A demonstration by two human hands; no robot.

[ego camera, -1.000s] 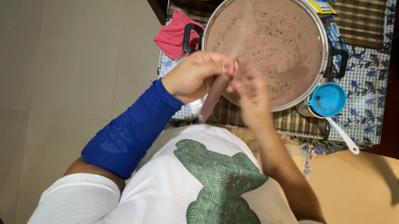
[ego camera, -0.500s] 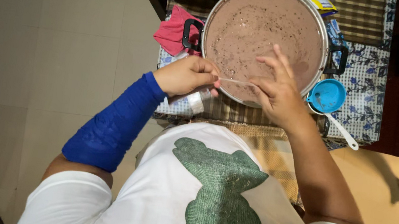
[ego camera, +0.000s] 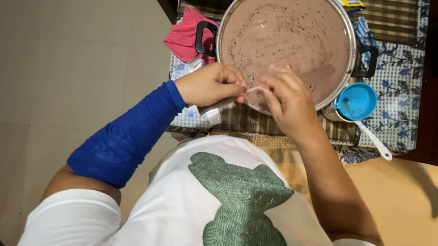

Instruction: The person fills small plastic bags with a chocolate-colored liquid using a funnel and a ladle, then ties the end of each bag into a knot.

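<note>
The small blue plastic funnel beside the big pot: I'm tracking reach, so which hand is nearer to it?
Right. The right hand is just left of the blue funnel; the left hand is farther left.

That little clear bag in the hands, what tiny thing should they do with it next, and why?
Probably pull the top tight. The left hand pinches the clear bag at its neck, and the right hand grips a thin strand stretched between both hands, right above the near rim of the big pot of brown mix. The neck does not look closed yet.

A cloth-covered table (ego camera: 399, 79) carries a big pot (ego camera: 290, 33), pink rag (ego camera: 185, 37) and blue scoop (ego camera: 357, 102).
</note>
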